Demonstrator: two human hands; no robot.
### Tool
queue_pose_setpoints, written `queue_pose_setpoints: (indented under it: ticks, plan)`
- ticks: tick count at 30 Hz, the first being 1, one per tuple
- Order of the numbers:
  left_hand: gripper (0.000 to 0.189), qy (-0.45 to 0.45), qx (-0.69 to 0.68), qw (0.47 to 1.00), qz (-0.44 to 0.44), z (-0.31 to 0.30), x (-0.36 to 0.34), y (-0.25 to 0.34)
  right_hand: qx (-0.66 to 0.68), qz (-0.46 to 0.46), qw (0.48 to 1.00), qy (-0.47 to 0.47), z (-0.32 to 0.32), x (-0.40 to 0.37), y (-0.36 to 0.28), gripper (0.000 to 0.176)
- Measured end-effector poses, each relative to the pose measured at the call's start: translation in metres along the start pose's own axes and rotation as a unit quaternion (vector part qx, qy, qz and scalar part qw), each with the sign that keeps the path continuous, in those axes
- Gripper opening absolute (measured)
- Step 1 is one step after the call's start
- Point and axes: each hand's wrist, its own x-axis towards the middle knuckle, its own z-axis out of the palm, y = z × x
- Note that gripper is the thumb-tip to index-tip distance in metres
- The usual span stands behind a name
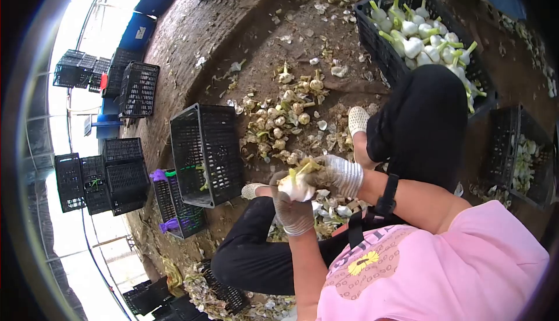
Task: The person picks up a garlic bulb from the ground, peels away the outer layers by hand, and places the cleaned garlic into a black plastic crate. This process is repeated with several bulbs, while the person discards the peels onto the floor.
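Observation:
A white garlic bulb [297,189] with a short yellow-green stem is held between my two gloved hands. My left hand [293,213], in a brownish glove with a pale cuff, is wrapped round the bulb from below. My right hand [342,175], in a grey-white striped glove, is closed at the stem side, against dry yellowish outer leaves; its fingertips are partly hidden. Beneath them, a heap of untrimmed, dirty garlic bulbs [279,120] lies on the ground.
Cleaned garlic fills a black crate [378,59] beside my right knee. Another black crate [207,155] stands to the left, and one with purple ties [174,204] stands behind it. Crate stacks [125,172] line the far left. Peelings [335,207] litter the ground between my legs.

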Motion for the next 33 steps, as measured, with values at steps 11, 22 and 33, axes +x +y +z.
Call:
queue_pose_setpoints:
  ticks: [11,22,33]
  plan:
    - [0.032,0.211,0.417,0.873,0.138,-0.025,0.017,-0.022,-0.244,-0.019,0.968,0.060,0.002,0.005,0.018,0.025]
    - [0.063,0.271,-0.058,0.958,0.074,-0.080,-0.004,0.050,-0.300,-0.011,0.953,-0.043,-0.037,0.015,-0.019,0.044]
    - [0.046,0.095,0.425,0.887,0.155,-0.009,-0.016,0.019,-0.236,0.046,0.971,0.017,0.000,0.008,-0.004,0.046]
